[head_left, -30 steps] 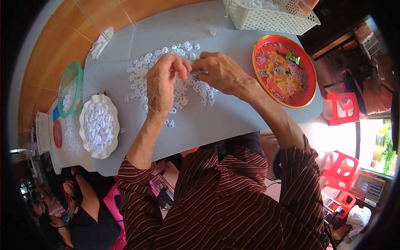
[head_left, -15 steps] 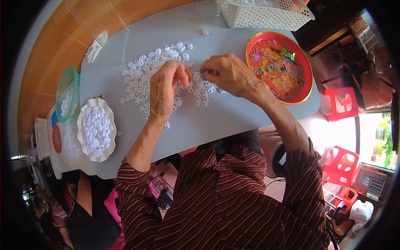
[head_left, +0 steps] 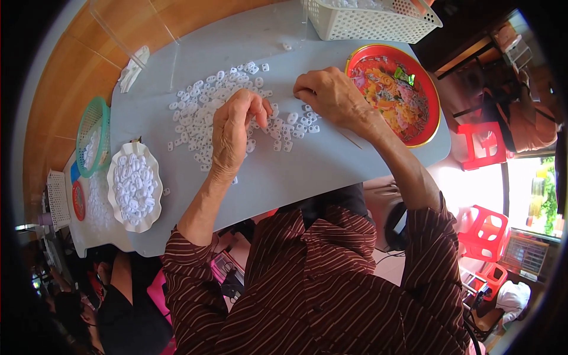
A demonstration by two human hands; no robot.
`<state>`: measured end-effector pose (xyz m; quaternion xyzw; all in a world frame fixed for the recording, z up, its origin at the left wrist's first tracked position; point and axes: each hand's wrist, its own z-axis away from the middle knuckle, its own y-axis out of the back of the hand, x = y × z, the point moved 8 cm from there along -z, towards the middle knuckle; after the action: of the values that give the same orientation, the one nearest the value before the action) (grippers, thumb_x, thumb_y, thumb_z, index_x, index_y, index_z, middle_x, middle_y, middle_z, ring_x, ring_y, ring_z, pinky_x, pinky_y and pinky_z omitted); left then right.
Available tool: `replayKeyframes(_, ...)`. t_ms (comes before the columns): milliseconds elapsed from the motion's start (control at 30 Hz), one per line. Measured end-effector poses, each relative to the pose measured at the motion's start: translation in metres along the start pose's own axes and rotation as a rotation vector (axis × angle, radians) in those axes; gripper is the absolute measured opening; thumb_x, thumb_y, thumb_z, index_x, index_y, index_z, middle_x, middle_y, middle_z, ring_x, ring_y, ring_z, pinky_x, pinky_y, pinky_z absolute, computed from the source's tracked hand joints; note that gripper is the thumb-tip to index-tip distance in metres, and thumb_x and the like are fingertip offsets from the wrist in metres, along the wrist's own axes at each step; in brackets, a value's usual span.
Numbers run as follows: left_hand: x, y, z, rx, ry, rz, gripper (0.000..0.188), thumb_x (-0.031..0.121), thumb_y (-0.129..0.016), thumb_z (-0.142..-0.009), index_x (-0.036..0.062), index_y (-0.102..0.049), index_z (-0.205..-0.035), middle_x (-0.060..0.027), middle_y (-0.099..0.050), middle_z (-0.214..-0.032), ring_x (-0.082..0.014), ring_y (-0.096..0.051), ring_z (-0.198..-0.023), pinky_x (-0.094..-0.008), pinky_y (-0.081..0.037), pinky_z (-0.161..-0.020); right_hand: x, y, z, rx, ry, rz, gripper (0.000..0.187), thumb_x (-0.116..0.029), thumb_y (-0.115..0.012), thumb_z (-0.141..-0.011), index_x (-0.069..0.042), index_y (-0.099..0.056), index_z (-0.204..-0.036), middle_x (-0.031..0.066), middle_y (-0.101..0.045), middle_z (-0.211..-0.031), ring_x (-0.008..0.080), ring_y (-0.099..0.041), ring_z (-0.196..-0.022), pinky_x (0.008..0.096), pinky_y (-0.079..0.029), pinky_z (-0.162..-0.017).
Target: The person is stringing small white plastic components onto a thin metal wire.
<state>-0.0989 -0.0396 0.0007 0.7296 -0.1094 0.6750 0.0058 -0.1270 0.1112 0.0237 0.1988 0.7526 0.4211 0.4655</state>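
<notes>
A spread heap of small white plastic pieces with holes (head_left: 198,112) covers the middle of the grey table. My left hand (head_left: 234,127) hovers at the heap's right part, thumb and fingers curled together; whatever is between them is too small to make out. To its right, apart from it, my right hand (head_left: 331,97) is held with bent fingers pinched, and their tips hide anything in them. Several loose white pieces (head_left: 305,123) lie just below the right fingers. From under the right wrist a thin brown stick (head_left: 351,139) shows.
Right of my right hand sits a round red flowered tray (head_left: 436,109) holding small thin bits. A white perforated basket (head_left: 378,28) stands at the far edge. On the left are a scalloped white dish (head_left: 158,201) of white pieces and a green basket (head_left: 105,142). Another person (head_left: 127,313) sits lower left.
My right hand has drawn away to the right from my left hand, uncovering loose white pieces and the thin stick. My left hand stays nearly in place, fingers still curled.
</notes>
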Motion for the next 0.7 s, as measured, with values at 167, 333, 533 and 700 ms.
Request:
replayKeyframes(167,0.000,0.001,0.001,0.010,0.007,-0.004,0.036,0.031,-0.040,-0.092,0.0062,-0.047,-0.068,-0.0028,-0.049,-0.064,-0.0133,-0.052,-0.075,-0.0252,-0.038,-0.066,0.006,0.001,0.005,-0.044,0.031,0.039,0.012,-0.007,-0.060,-0.076,0.001,-0.066,-0.083,0.0161,-0.064,-0.079,0.0321,-0.061,-0.074,0.0380,-0.049,-0.071)
replayKeyframes(333,0.001,-0.003,0.003,0.014,0.022,0.016,0.036,0.031,-0.040,-0.092,0.0062,-0.048,-0.068,-0.0028,-0.049,-0.064,-0.0134,-0.052,-0.075,-0.0257,-0.039,-0.067,0.003,-0.003,0.008,-0.126,0.065,0.146,0.010,-0.006,-0.062,-0.074,0.001,-0.067,-0.079,0.0172,-0.063,-0.079,0.0336,-0.061,-0.078,0.0392,-0.049,-0.073)
replayKeyframes(533,-0.005,-0.006,0.006,-0.013,0.006,-0.024,0.039,0.031,-0.039,-0.094,0.0048,-0.047,-0.067,-0.0034,-0.049,-0.062,-0.0149,-0.051,-0.073,-0.0284,-0.041,-0.071,0.003,-0.008,0.006,-0.157,0.008,0.199,0.011,-0.007,-0.061,-0.075,0.002,-0.067,-0.078,0.0192,-0.063,-0.077,0.0351,-0.062,-0.076,0.0399,-0.049,-0.071)
replayKeyframes(700,0.001,-0.015,0.009,-0.059,-0.050,-0.028,0.041,0.030,-0.037,-0.097,0.0034,-0.047,-0.067,-0.0039,-0.049,-0.061,-0.0163,-0.051,-0.073,-0.0308,-0.041,-0.073,0.004,-0.002,0.007,-0.197,0.018,0.037,0.011,-0.006,-0.060,-0.076,0.002,-0.066,-0.079,0.0197,-0.062,-0.075,0.0356,-0.062,-0.075,0.0405,-0.049,-0.071)
